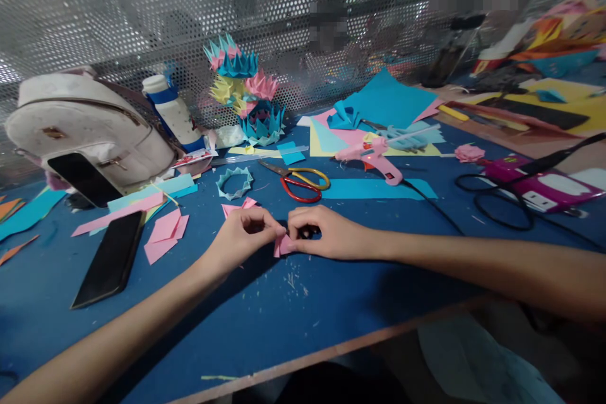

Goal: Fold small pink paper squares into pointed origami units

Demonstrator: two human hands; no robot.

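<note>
A small piece of folded pink paper point(283, 246) is pinched between both my hands, just above the blue table. My left hand point(246, 233) grips its upper left side with thumb and forefinger. On the paper's right side, the curled fingers of my right hand point(322, 231) press against it; they partly cover it. Behind my left hand lies another folded pink piece point(241, 205). Scissors point(303, 184) with one red and one yellow handle lie beyond my hands, beside a pale blue folded paper ring point(235, 183).
A pink glue gun point(372, 156) with a black cord rests at right of centre. Phones point(110, 259), pink paper squares point(165, 235) and a white backpack point(89, 126) are on the left. Behind stand a bottle point(173, 112) and a spiky paper stack point(260, 117), against perforated metal.
</note>
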